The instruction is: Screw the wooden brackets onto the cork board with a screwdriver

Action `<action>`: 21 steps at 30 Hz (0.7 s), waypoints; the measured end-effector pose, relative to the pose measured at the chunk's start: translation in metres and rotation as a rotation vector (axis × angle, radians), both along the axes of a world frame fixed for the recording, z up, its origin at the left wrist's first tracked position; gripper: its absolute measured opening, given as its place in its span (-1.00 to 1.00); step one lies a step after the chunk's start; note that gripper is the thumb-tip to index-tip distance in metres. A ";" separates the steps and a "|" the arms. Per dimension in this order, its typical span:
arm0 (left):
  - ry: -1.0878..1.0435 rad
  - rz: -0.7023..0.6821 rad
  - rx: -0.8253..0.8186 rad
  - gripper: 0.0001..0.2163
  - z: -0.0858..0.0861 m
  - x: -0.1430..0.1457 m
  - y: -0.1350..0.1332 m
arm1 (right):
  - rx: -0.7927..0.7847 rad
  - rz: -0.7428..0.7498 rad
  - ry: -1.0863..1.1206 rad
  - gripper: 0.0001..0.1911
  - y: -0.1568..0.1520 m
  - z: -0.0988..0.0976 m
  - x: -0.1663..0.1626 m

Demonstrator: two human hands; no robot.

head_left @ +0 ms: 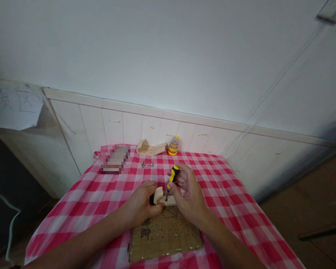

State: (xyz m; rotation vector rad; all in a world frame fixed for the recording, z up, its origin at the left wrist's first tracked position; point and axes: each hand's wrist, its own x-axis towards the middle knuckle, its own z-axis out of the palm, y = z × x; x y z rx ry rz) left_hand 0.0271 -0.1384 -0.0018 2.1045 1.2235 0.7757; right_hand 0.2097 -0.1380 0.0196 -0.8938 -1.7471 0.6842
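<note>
So the left hand (144, 200) is curled around one end of a pale wooden piece (158, 195), thumb on the near side, fingers mostly closed. The right hand (190, 196) has its thumb and fingers wrapped loosely round a yellow and black screwdriver (173, 175), which leans a bit with its tip down at the wood; can't really tell if there's a screw under it. That wooden piece is at the far edge of a beat-up cardboard slab (168, 237) full of little holes, sitting on a red and white checked tablecloth (226, 186). Further back by the wall there's another wooden piece (151, 150) just beside a yellow-bottomed container (173, 146), some small metal bits (148, 164) in front, and something pixelated (116, 158) off to the left.
</note>
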 end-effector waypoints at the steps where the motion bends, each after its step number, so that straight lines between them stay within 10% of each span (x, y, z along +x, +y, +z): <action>1: -0.003 -0.001 0.000 -0.86 0.001 0.000 0.000 | -0.002 0.003 0.000 -0.48 0.000 -0.001 0.001; 21: -0.011 0.022 -0.037 -0.84 0.001 0.001 -0.001 | 0.016 -0.031 -0.004 -0.47 0.001 -0.005 -0.002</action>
